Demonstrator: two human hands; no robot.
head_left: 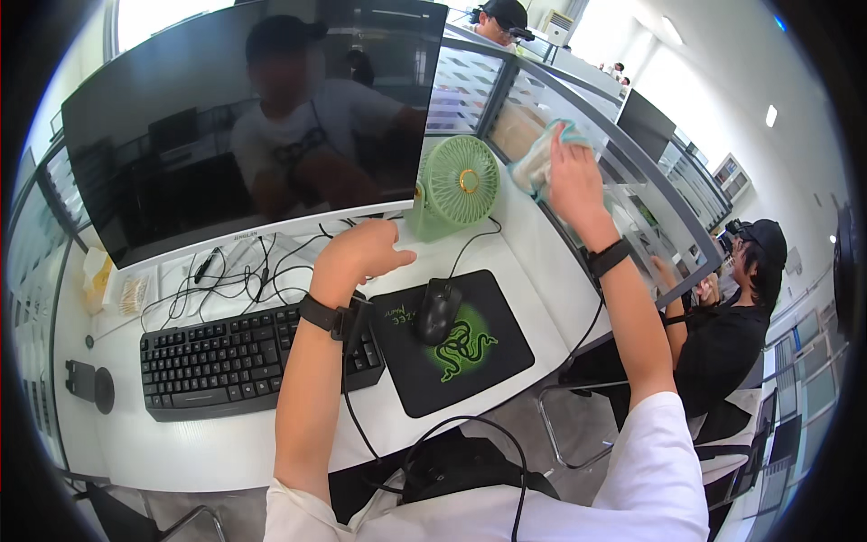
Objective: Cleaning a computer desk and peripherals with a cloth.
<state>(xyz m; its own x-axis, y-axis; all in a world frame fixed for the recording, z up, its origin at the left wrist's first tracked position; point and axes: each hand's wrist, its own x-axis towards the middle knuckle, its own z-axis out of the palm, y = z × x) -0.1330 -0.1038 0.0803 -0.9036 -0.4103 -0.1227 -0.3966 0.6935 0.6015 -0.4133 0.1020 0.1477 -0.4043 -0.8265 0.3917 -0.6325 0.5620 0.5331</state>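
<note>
My right hand presses a pale cloth with a teal edge against the glass panel of the desk partition. My left hand hangs over the desk below the monitor's lower edge, fingers partly curled, with nothing seen in it. Between the hands a green desk fan stands beside the dark monitor. Nearer to me lie a black computer mouse on a black and green mouse pad and a black keyboard, partly hidden by my left forearm.
Tangled black cables lie under the monitor, with a tray of cotton swabs at the left. A black phone stand is on the white desk. Beyond the partition at the right sits a person in black; another person is behind.
</note>
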